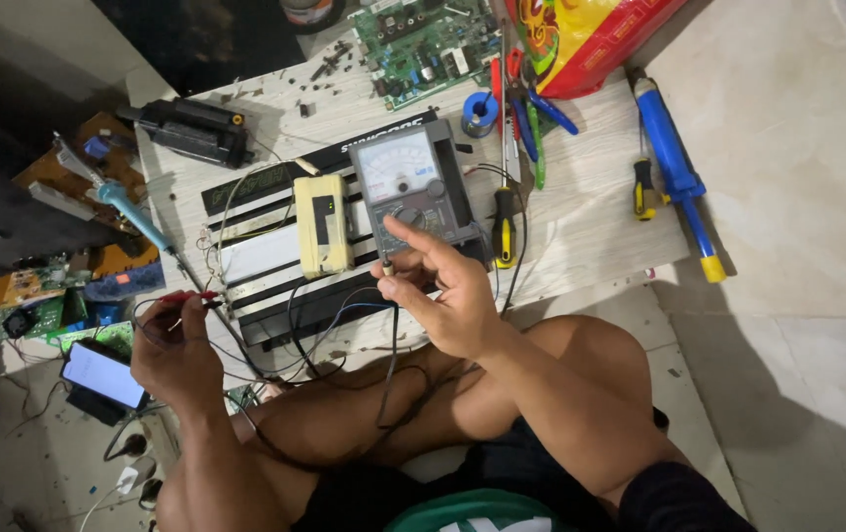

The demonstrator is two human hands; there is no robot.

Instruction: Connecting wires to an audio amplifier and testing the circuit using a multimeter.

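Right hand (447,296) pinches the black probe (386,264) just off the analog multimeter (413,187), index on its dial; meter's long axis runs toward the desk's far edge. Left hand (174,345) clamps the red probe (186,297) at the desk's near-left corner, tip pointing right.

Screwdrivers (505,225) and tangled wires (344,315) are crowding your board; bare tabletop (590,212) is lying open at right.

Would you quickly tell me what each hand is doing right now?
Left hand: closed on the red probe.
Right hand: pinching the black lead at its tip, by the multimeter.
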